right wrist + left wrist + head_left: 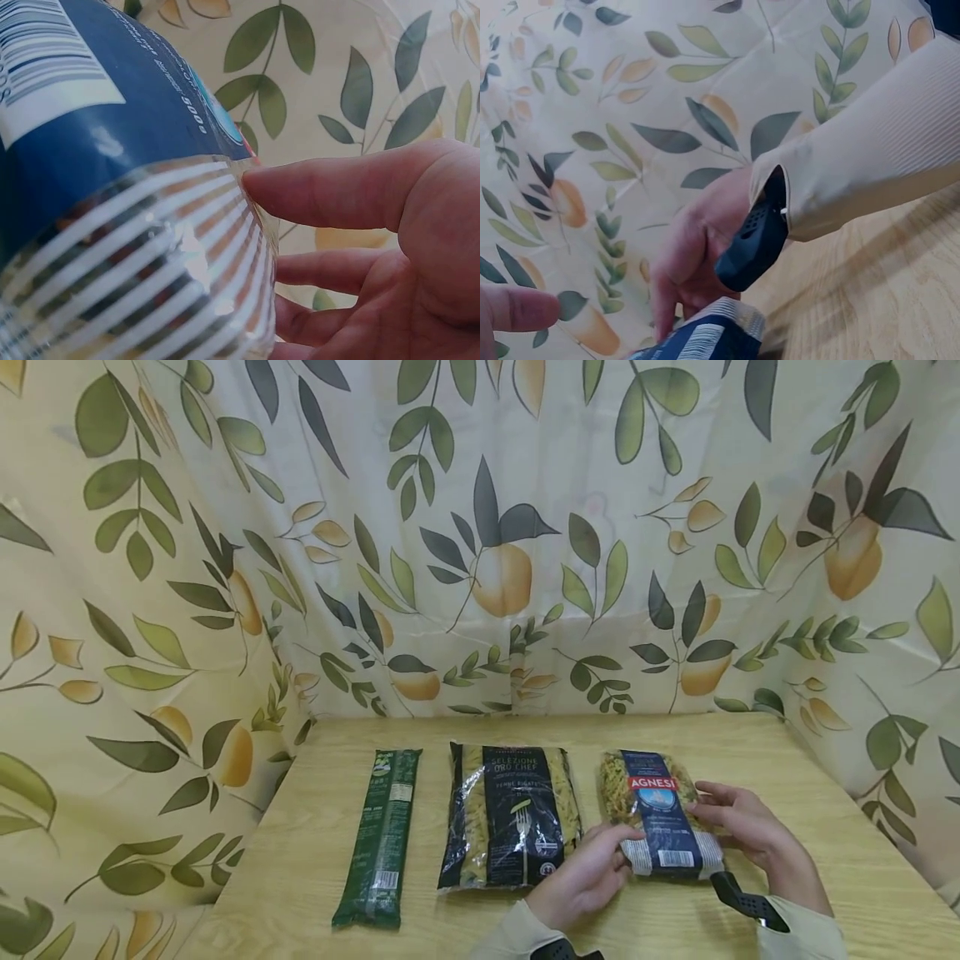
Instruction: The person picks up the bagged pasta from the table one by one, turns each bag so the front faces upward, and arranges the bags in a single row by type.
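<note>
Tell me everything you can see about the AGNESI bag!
The AGNESI bag looks like shiny, see-through plastic, with short greenish-yellow pasta pieces showing inside. A dark blue label runs down it, with a red name strip, a light-blue round picture and a barcode. White stripes cross its near end. It's face up above the wood-look table; whether it's lifted is unclear. The right hand touches its right side; the left hand is at its left.

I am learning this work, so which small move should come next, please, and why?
Perhaps settle the Agnesi pasta bag flat beside the penne rigate bag: the left hand and right hand flank it, and whether its near end lies flat is unclear.
</note>
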A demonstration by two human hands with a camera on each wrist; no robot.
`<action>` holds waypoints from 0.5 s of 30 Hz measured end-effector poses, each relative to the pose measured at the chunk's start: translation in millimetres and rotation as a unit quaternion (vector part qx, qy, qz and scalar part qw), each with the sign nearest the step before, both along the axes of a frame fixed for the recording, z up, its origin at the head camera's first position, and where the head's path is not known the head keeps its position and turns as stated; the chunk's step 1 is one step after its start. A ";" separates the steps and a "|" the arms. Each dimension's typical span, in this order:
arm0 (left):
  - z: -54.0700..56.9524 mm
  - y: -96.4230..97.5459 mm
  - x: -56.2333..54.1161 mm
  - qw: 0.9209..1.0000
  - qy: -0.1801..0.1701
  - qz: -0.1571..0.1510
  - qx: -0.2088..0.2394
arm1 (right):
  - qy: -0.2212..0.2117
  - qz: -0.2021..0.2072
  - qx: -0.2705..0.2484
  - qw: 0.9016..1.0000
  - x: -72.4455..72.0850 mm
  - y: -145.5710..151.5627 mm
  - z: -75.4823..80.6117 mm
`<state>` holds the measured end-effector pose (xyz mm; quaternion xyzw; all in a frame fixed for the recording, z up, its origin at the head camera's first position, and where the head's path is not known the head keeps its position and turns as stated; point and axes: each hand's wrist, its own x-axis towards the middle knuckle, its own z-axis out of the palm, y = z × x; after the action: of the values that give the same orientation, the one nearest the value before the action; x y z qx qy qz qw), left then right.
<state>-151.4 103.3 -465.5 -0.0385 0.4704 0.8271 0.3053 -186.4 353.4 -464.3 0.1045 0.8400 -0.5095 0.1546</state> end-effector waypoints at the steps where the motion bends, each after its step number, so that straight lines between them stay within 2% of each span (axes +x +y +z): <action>1: 0.7 -0.4 -0.1 1.000 0.006 -0.003 0.004 | -0.001 -0.001 0.001 1.000 0.2 0.9 0.5; 5: 4.4 -2.6 -1.3 0.999 0.026 -0.015 0.018 | -0.007 -0.006 0.005 1.000 0.9 3.2 1.5; 10: 10.2 -12.0 -1.5 0.999 0.027 -0.023 0.020 | -0.006 -0.023 0.013 1.000 0.3 1.2 3.4; 15: 23.8 -35.7 -2.8 0.998 0.047 -0.039 0.012 | 0.033 -0.045 0.019 0.998 -0.6 -7.5 11.3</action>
<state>-154.2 67.6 -441.7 0.0226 0.4750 0.8211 0.3157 -187.0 345.8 -453.0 0.1278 0.8485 -0.5034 0.1017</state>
